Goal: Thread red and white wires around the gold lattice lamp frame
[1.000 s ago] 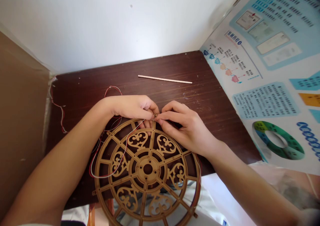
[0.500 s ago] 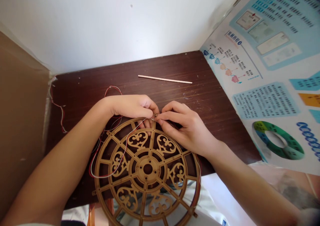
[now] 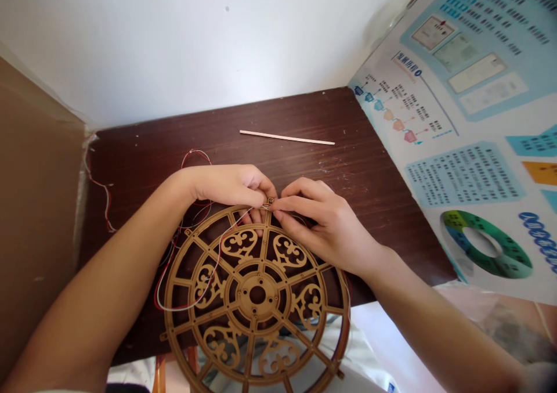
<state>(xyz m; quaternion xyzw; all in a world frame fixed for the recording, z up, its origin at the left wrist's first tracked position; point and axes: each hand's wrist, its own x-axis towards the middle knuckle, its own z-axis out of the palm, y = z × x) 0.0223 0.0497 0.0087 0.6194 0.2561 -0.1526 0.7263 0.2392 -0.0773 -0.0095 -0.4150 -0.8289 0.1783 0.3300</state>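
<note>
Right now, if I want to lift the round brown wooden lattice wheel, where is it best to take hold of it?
Probably grip its lower outer rim from your near side: it overhangs the dark wooden table, so fingers can likely reach under. The red and white wires trail along the left, so avoid that side.

"Where are the hands?"

"Left hand (image 3: pixel 228 186) and right hand (image 3: pixel 324 224) sit close together, fingers curled, fingertips (image 3: pixel 263 199) just beside each other."

"Arms?"

"Left forearm (image 3: pixel 102 282) and right forearm (image 3: pixel 430 323) reach inward from the lower corners, wrists gently bent."
</note>
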